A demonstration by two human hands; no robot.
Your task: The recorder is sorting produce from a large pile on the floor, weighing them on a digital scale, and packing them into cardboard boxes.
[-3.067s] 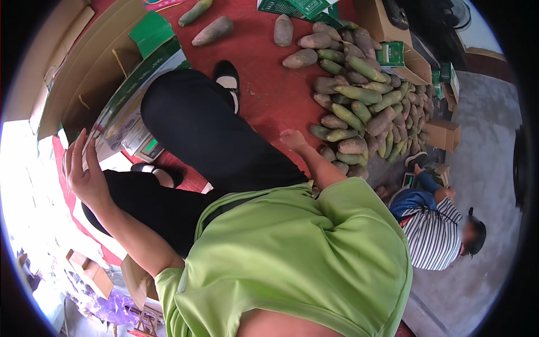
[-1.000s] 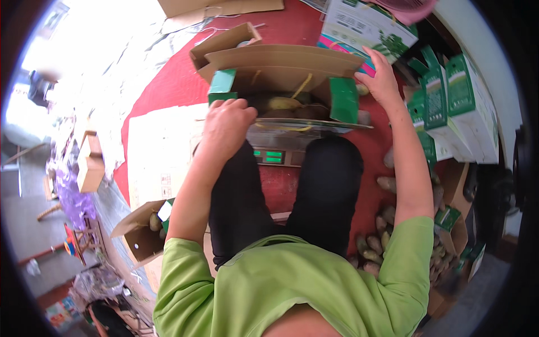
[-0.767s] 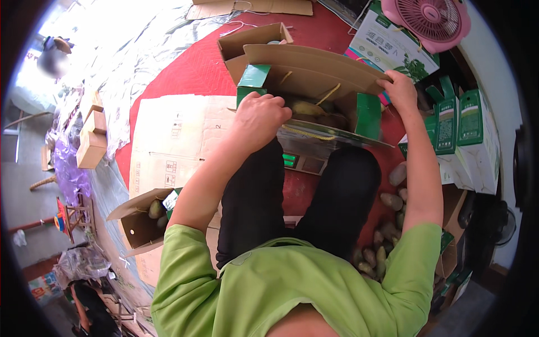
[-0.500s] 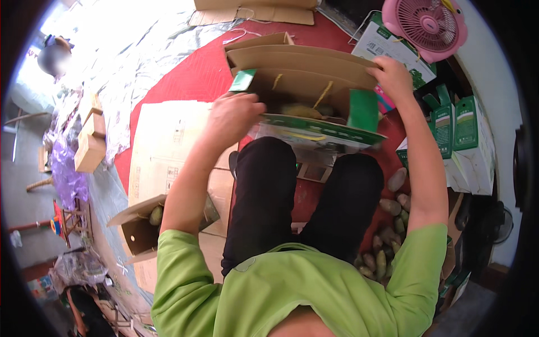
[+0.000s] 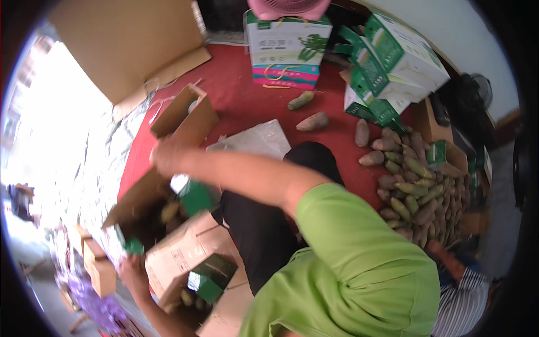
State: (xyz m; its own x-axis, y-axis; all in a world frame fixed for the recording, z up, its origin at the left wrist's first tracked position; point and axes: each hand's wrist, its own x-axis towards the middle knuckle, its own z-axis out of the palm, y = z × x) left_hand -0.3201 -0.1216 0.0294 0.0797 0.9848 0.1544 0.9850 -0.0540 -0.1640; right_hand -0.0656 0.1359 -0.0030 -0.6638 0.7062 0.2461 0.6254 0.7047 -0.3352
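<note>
At my left is an open cardboard carton (image 5: pixel 140 197) with green flaps, and several muddy root vegetables, which look like radishes, show dimly inside. My right arm reaches across my lap, and my right hand (image 5: pixel 167 158), smeared by motion, grips the carton's far end. At the near end, beside a green-and-white flap, my left hand (image 5: pixel 132 271) is closed on the edge, its fingers partly hidden. A smaller open box (image 5: pixel 209 279) with a green flap stands just right of that hand, holding some radishes. Both boxes are by a flattened cardboard sheet (image 5: pixel 185 253).
A large pile of radishes (image 5: pixel 415 185) lies at the right, where another person's striped sleeve (image 5: pixel 463 300) and arm reach in. Green-and-white cartons (image 5: pixel 393 62) stand beyond it. Ahead are a printed box (image 5: pixel 289 42), a pink fan (image 5: pixel 289 7) and a brown box (image 5: pixel 185 112).
My view has turned right. Both hands have carried the carton from in front of my knees to my left, beside the smaller box. The floor ahead now shows two loose radishes.
</note>
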